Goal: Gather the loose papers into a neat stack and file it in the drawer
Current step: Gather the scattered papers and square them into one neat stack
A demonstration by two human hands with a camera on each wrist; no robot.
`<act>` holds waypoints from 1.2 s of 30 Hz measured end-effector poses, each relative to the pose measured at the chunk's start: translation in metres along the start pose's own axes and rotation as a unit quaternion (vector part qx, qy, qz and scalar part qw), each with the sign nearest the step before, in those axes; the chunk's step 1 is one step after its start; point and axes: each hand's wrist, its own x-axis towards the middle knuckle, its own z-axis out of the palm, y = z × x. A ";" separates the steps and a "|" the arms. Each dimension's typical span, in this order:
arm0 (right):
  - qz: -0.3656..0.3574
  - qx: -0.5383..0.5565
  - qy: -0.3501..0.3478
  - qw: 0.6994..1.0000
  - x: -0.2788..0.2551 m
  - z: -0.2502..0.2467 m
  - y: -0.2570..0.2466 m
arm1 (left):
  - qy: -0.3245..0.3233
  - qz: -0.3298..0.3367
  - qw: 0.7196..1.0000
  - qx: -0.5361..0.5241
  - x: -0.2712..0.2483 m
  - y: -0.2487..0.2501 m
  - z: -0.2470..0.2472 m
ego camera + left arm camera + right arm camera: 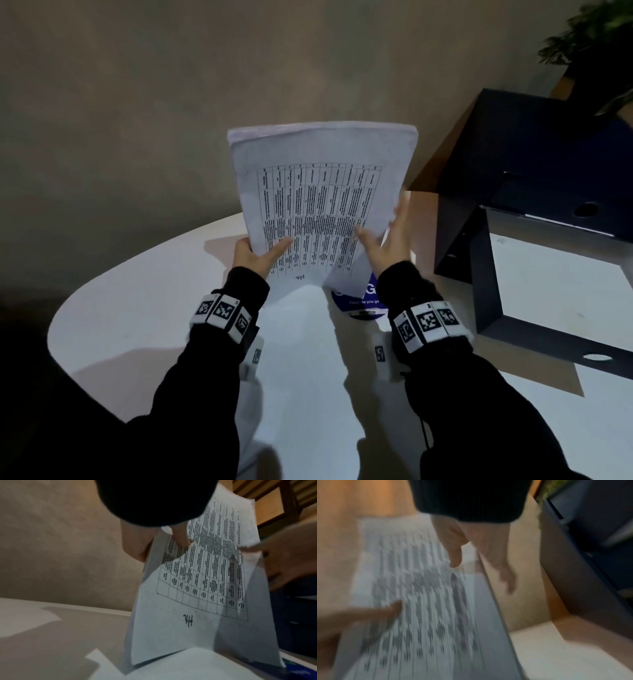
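A stack of printed papers [318, 192] with a table grid on its top sheet stands tilted upright over the white table [137, 308]. My left hand [255, 255] grips its lower left corner, thumb on the front and fingers behind; the left wrist view shows the stack [197, 588] in that hand [135, 543]. My right hand [387, 240] is open at the stack's right edge, fingers straight and spread, thumb touching the front sheet. The right wrist view is blurred but shows the same papers [419, 588] and hand [471, 547]. An open dark drawer [486, 284] with a pale inside sits right.
A dark blue cabinet [548, 147] stands above the drawer at the right, with a plant [596, 41] behind it. A blue round pack [363, 303] lies on the table under the stack's lower right corner. Another white sheet [197, 665] lies flat beneath the stack.
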 end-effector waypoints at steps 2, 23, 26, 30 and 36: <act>-0.141 -0.126 0.124 0.974 0.002 -0.007 -0.045 | -0.009 0.002 1.000 0.005 0.000 0.000 -0.001; -0.181 0.059 -0.031 0.981 0.031 -0.028 -0.061 | 0.171 0.001 0.973 -0.157 0.020 0.009 -0.051; -0.129 0.101 0.011 0.987 0.020 -0.022 -0.022 | 0.192 0.040 0.970 -0.144 0.014 0.033 -0.047; -0.049 0.088 -0.001 0.995 0.017 -0.021 0.022 | 0.157 0.067 0.975 -0.144 0.004 0.030 -0.047; 0.050 0.051 -0.021 0.997 0.010 -0.012 0.045 | 0.092 0.075 0.988 -0.097 0.005 0.006 -0.049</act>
